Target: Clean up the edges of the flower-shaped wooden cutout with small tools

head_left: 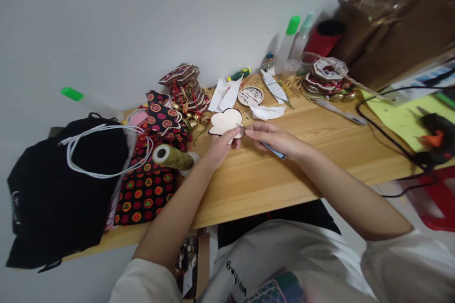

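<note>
My left hand is closed on the lower edge of a cream, cloud-shaped piece with a dark rim, thumb on top. In my right hand is a slim blue-handled tool; its thin metal tip meets the piece beside my left thumb. Its exact kind is hidden by my fingers. Just beyond the hands lie crumpled white paper scraps and a round tag with dark drawing and lettering.
At left are a black bag, a white cable, patterned fabric and an olive thread spool. Stacked ornaments with bells stand behind. To the right are a craft knife, a black cord and a glue gun.
</note>
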{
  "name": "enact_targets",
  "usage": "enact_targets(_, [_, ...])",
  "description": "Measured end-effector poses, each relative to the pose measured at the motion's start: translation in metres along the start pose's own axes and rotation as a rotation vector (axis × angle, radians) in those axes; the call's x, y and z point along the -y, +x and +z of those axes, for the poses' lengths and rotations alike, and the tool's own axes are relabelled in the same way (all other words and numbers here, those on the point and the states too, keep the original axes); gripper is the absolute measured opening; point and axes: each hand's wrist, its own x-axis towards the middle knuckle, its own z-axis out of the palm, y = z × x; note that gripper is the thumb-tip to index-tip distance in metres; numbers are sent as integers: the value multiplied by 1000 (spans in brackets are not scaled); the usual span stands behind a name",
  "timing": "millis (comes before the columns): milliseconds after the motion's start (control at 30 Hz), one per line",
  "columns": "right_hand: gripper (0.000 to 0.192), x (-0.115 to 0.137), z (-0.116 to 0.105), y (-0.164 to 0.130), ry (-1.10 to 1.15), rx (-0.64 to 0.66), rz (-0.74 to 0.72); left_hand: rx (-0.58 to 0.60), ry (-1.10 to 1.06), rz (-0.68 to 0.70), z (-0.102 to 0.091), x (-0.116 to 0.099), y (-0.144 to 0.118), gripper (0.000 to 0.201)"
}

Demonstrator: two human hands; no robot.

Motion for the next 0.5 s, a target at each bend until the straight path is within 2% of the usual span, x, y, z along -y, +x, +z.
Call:
enact_targets(267, [28, -1, 0, 0, -69, -22, -10, 20, 44, 19, -1, 1, 1, 18])
enact_targets(500, [29, 1, 0, -2, -278, -92, -61, 144, 144, 16, -9, 7, 5, 16])
